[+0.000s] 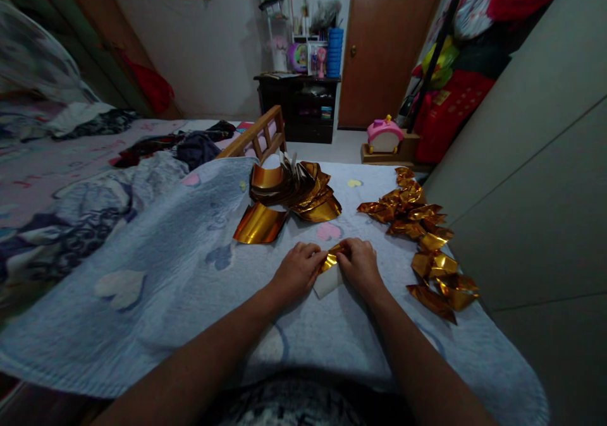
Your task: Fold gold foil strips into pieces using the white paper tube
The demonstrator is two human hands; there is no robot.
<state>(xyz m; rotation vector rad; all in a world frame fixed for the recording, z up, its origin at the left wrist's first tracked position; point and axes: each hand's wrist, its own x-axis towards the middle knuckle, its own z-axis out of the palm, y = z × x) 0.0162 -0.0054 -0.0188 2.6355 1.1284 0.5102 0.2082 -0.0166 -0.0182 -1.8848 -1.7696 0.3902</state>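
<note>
A sheet of gold foil paper [331, 280] with a white back lies on the blue blanket, its far edge folded over so the gold side shows. My left hand [300, 270] pinches the left end of the fold. At the right end, my right hand [359, 264] is closed on the same paper, thumb pressing on the gold strip. Beyond my hands rests a stack of loose gold sheets [303, 189], with a single curved sheet [260, 224] at its near left. To the right is a heap of folded gold paper pieces [417, 220].
The heart-patterned blanket [190, 312] covers the surface before me. A bed [71, 160] with rumpled clothes is at left, beside a wooden rail [251, 132]. Pale cabinet panels [535, 224] stand close on the right. A dark shelf [298, 107] and a brown door [389, 47] are behind.
</note>
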